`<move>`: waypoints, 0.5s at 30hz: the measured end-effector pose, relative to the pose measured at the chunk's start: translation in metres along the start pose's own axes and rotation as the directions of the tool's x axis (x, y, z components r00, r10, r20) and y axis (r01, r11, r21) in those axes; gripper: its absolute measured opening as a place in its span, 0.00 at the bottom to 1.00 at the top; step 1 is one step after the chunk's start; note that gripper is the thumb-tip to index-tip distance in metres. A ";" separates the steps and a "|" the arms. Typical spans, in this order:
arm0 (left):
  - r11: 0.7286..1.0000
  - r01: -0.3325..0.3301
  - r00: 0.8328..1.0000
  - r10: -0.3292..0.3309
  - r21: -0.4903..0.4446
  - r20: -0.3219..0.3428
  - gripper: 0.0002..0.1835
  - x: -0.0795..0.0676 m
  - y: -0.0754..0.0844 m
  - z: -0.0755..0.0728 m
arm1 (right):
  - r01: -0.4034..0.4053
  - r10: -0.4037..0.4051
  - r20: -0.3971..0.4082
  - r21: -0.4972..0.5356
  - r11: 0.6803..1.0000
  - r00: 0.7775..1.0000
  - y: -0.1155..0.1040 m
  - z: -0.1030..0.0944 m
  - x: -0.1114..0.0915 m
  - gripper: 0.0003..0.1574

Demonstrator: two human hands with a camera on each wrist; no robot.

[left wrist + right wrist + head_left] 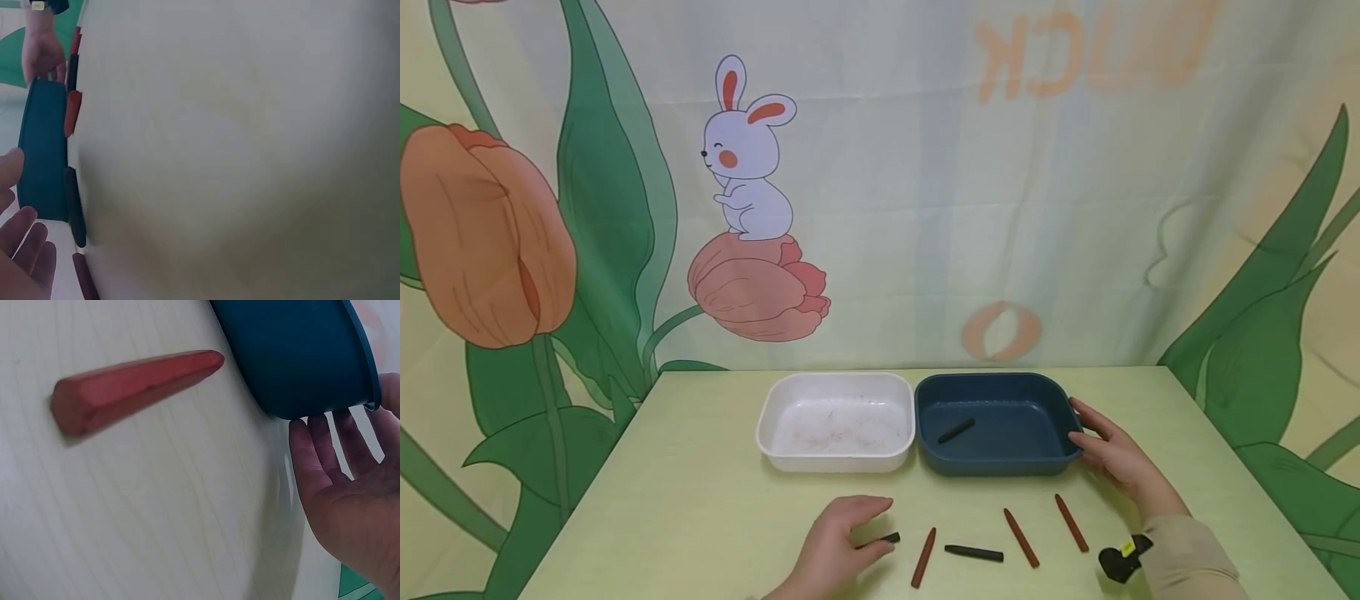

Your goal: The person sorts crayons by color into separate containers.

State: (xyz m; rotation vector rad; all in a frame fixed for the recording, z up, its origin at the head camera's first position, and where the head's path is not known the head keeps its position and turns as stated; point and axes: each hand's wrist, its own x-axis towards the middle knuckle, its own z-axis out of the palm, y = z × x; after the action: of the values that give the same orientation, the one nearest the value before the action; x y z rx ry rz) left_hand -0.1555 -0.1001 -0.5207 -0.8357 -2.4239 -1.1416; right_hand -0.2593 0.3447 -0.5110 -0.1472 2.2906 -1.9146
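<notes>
My left hand (pixel 835 546) hovers at the table's front with thumb and fingers spread around a short black crayon (pixel 891 538). The hand hides part of that crayon, and contact cannot be made out. In the left wrist view, the fingers (pixel 28 240) are apart. My right hand (pixel 1123 462) holds the right end of a dark blue tray (pixel 1000 467), thumb at the rim and fingertips against the end wall (pixel 312 394). Inside the tray lies a black crayon (pixel 957 430). Between the hands lie red-brown crayons (pixel 924 557) (pixel 1021 537) (pixel 1071 522) and another black crayon (pixel 973 552).
A white tray (pixel 837 463) stands against the blue one's left side, with faint reddish marks on its floor. Behind the pale green table (pixel 685 500) hangs a printed curtain (pixel 887 208). A black wrist device (pixel 1123 560) sits at the right sleeve.
</notes>
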 end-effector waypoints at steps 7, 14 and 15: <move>0.992 0.127 0.987 -0.126 -0.001 0.096 0.21 -0.009 -0.001 0.001 | -0.009 0.009 -0.005 -0.008 1.000 1.000 -0.001 0.001 -0.001 0.44; 0.980 0.185 0.974 -0.193 0.074 0.115 0.21 -0.012 -0.001 0.005 | -0.013 0.013 -0.006 -0.029 1.000 1.000 -0.003 0.002 -0.001 0.44; 0.978 0.191 0.973 -0.200 0.085 0.119 0.21 -0.012 -0.002 0.005 | -0.014 0.014 -0.006 -0.028 1.000 1.000 -0.003 0.002 -0.001 0.44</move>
State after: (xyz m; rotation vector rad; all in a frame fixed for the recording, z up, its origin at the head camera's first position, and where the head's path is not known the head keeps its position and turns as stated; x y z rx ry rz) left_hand -0.1474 -0.1014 -0.5310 -0.6783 -2.6857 -1.0894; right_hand -0.2578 0.3423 -0.5080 -0.1289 2.3167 -1.8798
